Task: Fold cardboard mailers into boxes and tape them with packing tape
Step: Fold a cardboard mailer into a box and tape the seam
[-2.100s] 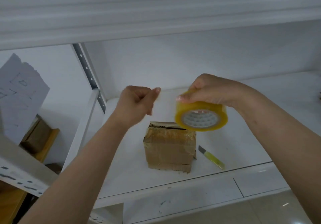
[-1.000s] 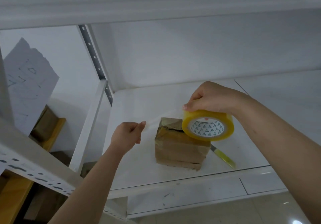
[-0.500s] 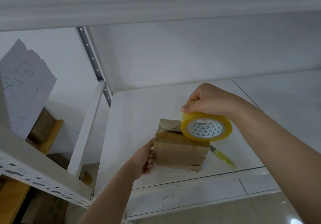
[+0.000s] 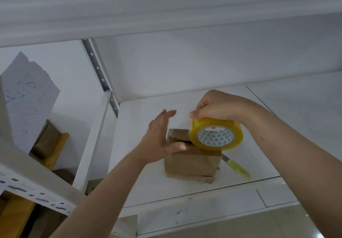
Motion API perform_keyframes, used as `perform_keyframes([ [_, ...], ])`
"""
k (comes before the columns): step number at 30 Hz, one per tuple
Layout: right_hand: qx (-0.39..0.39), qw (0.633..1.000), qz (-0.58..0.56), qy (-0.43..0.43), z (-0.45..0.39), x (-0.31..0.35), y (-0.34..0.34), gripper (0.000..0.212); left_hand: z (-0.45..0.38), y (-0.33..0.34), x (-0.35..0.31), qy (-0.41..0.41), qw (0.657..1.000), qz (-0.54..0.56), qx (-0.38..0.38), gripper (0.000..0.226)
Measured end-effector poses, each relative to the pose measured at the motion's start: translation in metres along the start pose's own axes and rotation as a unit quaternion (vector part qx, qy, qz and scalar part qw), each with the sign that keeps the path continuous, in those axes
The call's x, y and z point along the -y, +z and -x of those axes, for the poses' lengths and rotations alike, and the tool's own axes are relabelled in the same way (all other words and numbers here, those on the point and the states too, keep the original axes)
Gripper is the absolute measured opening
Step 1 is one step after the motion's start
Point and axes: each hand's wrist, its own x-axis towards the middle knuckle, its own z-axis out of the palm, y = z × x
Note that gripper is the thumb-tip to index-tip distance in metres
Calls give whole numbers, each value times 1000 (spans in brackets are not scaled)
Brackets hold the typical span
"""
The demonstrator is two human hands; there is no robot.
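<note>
White metal shelving fills the frame, and a shelf point(image 4: 148, 182) at centre carries a brown box point(image 4: 192, 162), wrapped in tape. Half a second ago the left hand point(image 4: 159, 141) gripped the box's lower left corner; now it is raised, fingers straight and apart, its palm beside the box's upper left edge and its thumb lying across the box top. The right hand point(image 4: 216, 106) has hardly moved: it holds the tape point(image 4: 216, 136), a yellow roll, from above, fingers curled over the rim, with the roll's lower edge touching the top of the box at its right end. The box itself sits where it sat before.

Just right of the box, a yellow knife point(image 4: 236, 167) lies on the shelf, partly hidden behind the box's corner. A perforated upright point(image 4: 100, 75) rises at the shelf's back left corner. At the left of the frame hangs a torn paper sheet point(image 4: 27, 101) with handwriting, too blurred to read, and below it stand brown cartons point(image 4: 46, 141) on a wooden piece. Pale floor tiles point(image 4: 240, 226) show at the bottom.
</note>
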Motion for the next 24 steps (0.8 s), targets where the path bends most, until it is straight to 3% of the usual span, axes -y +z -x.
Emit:
perform_keyframes([
  [2,13,1000,-12,3,1,-3,-5,50,-11,11,-14,7,994,-73,86,139],
  [4,46,997,-55,18,7,-9,-8,48,-14,28,-16,-7,982,-143,124,139],
  [7,96,988,-116,29,16,-28,0,58,-5,47,0,2,969,-213,124,135],
  [10,63,985,-160,15,17,-44,10,32,0,55,10,26,973,-209,99,127],
  [12,51,985,-163,12,18,-46,14,27,-1,55,11,18,975,-194,103,120],
  [19,26,998,-39,41,25,-39,22,51,8,55,10,46,964,-241,100,108],
  [24,54,988,92,113,45,-57,24,50,10,55,6,51,957,-261,113,107],
])
